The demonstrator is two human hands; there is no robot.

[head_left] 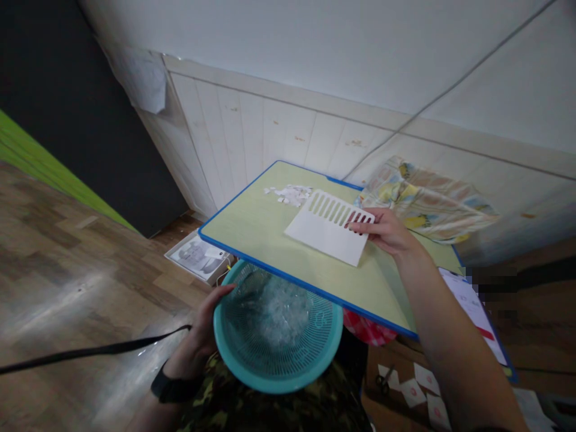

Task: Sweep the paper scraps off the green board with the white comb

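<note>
My right hand grips the right end of a white slotted plastic panel, thumb on top, over the pale green tabletop. Close to the panel's far left corner lies a heap of small white paper scraps. With my left hand I hold the left rim of a turquoise plastic colander, which sits below the table's blue front edge, against my body. Crumpled clear plastic pieces lie inside the colander. Part of its far rim is hidden under the tabletop.
A patterned cloth lies at the table's right end, by the wall. Under the left corner is an open box. At lower right are a clipboard with papers, scissors and several white cards. A black strap crosses the left.
</note>
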